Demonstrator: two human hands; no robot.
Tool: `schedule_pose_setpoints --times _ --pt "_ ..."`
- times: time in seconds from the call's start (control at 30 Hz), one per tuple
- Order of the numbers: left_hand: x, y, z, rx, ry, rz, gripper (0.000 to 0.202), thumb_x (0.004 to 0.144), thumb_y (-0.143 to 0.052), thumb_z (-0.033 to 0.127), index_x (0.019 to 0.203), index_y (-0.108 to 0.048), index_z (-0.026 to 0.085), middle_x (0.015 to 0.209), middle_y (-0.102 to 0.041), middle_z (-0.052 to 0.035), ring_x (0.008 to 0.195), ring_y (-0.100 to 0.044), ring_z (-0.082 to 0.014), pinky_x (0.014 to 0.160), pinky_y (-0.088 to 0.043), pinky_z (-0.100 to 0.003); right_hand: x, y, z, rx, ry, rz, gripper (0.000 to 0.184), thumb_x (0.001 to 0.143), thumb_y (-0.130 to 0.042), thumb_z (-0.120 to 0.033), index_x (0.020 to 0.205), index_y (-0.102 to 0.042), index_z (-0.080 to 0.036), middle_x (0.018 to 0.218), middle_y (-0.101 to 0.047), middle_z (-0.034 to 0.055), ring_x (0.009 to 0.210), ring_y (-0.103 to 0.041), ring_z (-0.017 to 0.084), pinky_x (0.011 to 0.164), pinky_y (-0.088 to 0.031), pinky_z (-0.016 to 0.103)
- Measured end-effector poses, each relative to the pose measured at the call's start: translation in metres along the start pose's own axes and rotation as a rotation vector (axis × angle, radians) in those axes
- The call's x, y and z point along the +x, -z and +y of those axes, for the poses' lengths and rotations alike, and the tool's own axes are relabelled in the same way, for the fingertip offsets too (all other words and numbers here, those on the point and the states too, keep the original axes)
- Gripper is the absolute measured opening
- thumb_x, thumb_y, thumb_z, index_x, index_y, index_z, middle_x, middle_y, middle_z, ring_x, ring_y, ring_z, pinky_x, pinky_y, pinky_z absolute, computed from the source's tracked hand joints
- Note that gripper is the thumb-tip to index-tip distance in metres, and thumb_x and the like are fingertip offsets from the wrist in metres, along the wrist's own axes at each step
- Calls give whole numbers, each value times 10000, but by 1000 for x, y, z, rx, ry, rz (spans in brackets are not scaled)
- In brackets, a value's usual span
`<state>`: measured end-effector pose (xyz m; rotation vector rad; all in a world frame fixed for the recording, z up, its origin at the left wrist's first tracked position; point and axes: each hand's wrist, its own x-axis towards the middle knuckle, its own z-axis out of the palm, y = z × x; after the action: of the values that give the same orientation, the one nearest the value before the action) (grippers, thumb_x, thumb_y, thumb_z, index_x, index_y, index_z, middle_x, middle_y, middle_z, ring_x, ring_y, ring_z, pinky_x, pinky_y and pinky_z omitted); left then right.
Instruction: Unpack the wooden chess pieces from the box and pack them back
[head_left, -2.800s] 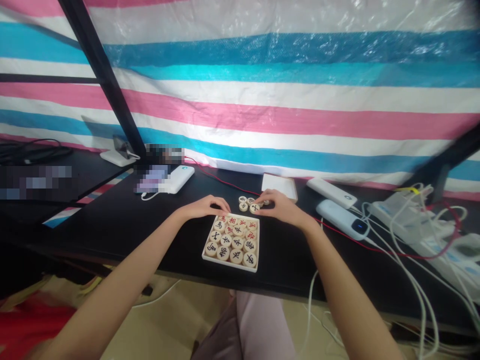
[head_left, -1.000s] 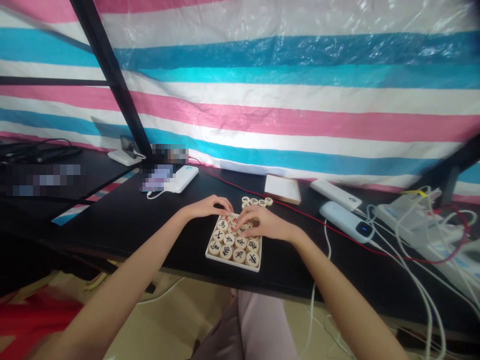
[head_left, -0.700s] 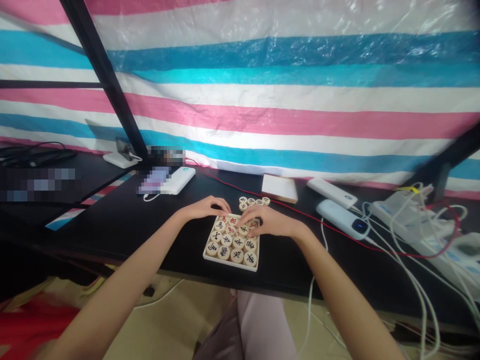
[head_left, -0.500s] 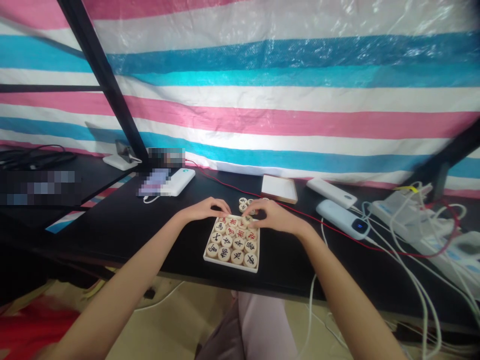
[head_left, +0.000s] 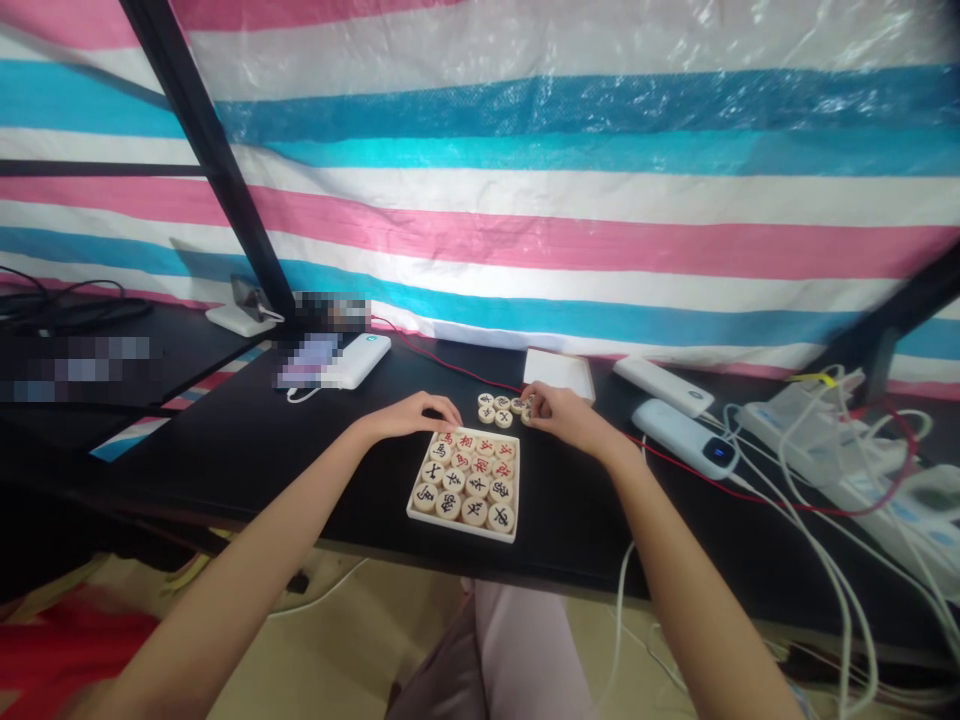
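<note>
Many round chess pieces [head_left: 475, 485] fill a white tray [head_left: 457, 528] near the front edge of the black table [head_left: 247, 440]. The left hand [head_left: 416, 413] lies curled at the tray's far left corner with its fingertips on the rim; I cannot tell whether its grip clamps the rim. Just beyond the tray sit a few loose pieces [head_left: 495, 409]. The right hand [head_left: 561, 410] has its grip pinched on the end piece [head_left: 526, 412] at the right of that cluster. A power bank [head_left: 686, 435] lies further right.

We log: pixelated patches [head_left: 75, 365], unreadable; power strip [head_left: 900, 500] cut by rt edge; loose pcs [head_left: 503, 418] partly under right hand [head_left: 562, 412], marks too small.
</note>
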<state>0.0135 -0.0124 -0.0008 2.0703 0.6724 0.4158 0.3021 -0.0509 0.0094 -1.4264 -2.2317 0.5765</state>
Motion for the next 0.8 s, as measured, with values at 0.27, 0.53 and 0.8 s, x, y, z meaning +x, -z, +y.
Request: schedule_pose_setpoints --times 0.27,0.53,0.8 --pt "0 -1 1 -3 3 6 223 782 -645 353 867 -720 161 1020 -648 -66 961 -597 -179 870 -430 -278 0 1 9 -17 -53 -8 162 682 -642 -142 823 -570 -177 735 -614 -6 662 -549 126 615 -395 235" --pt "0 -1 2 -5 4 6 219 783 -645 346 869 -721 158 1018 -647 -69 963 -596 -180 881 -426 -283 1 -1 -1 -62 -32 -44 68 722 -631 -159 759 -578 -183 725 -638 -4 680 -574 131 619 -387 233" --pt "0 -1 3 -14 2 10 214 779 -651 344 864 -723 162 1016 -649 -66 958 -595 -182 871 -426 -281 -3 4 -18 -46 20 -18 65 770 -630 -248 815 -653 -208 788 -676 -9 676 -569 127 600 -379 239"
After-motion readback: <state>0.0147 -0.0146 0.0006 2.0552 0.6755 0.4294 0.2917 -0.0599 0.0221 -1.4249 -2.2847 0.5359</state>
